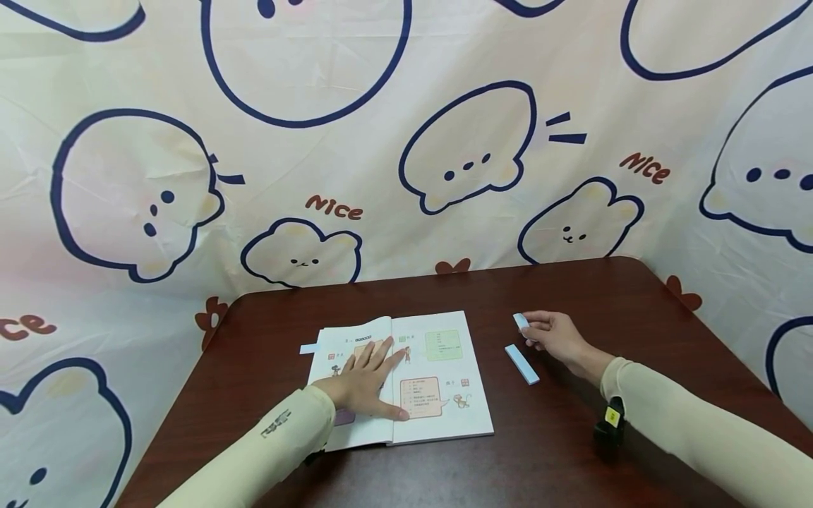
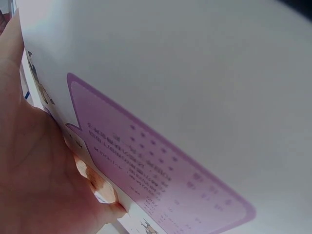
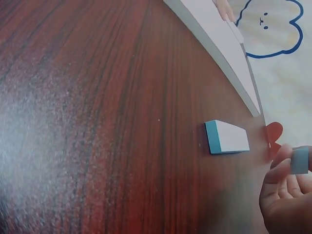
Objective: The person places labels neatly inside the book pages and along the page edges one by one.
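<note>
An open book with printed text boxes and small drawings lies on the table. My left hand rests on it across the fold, fingers spread; the left wrist view shows this hand beside a purple text box. A light-blue sticky tab sticks out from the book's left edge. To the right of the book, my right hand pinches a small light-blue sticky tab between thumb and fingers, above the table. Just below that hand lies a narrow light-blue pad of sticky tabs, whose thick side shows in the right wrist view.
The dark brown wooden table has rounded far corners. A white cloth with cartoon bear outlines hangs behind it and along both sides. A black wrist device with a yellow label sits at my right sleeve.
</note>
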A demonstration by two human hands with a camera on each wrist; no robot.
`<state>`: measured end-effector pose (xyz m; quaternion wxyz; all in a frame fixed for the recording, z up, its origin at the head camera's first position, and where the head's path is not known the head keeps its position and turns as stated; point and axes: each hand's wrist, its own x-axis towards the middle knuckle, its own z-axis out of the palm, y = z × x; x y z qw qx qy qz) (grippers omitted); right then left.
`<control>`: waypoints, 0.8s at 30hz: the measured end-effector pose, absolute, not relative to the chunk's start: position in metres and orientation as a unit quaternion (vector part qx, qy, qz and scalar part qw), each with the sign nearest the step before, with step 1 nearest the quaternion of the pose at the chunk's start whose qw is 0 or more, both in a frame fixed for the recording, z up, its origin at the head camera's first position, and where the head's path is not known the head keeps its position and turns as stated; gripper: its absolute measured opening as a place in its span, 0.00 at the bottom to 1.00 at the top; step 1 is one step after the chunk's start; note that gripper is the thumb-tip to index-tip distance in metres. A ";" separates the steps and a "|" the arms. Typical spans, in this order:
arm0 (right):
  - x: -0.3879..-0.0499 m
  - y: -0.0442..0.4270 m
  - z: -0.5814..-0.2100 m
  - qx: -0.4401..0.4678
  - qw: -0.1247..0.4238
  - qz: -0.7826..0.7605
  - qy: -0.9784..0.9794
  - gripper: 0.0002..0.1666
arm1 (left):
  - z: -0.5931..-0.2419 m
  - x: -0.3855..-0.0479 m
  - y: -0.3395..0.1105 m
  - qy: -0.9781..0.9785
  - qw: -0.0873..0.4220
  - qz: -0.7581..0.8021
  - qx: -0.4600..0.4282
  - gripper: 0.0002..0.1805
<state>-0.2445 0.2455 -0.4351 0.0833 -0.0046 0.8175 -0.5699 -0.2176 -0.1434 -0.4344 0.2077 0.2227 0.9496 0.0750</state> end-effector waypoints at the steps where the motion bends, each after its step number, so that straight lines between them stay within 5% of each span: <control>1: -0.244 0.245 -0.435 -0.002 0.085 -0.568 0.819 0.28 | -0.435 -0.218 -0.144 0.949 0.208 0.075 0.223 0.64; 7: -0.242 0.245 -0.432 -0.010 0.087 -0.547 0.833 0.19 | -0.435 -0.218 -0.145 0.948 0.206 0.080 0.229 0.64; 24: -0.246 0.243 -0.425 -0.113 0.121 -0.499 0.851 0.16 | -0.432 -0.218 -0.144 0.947 0.209 0.086 0.228 0.63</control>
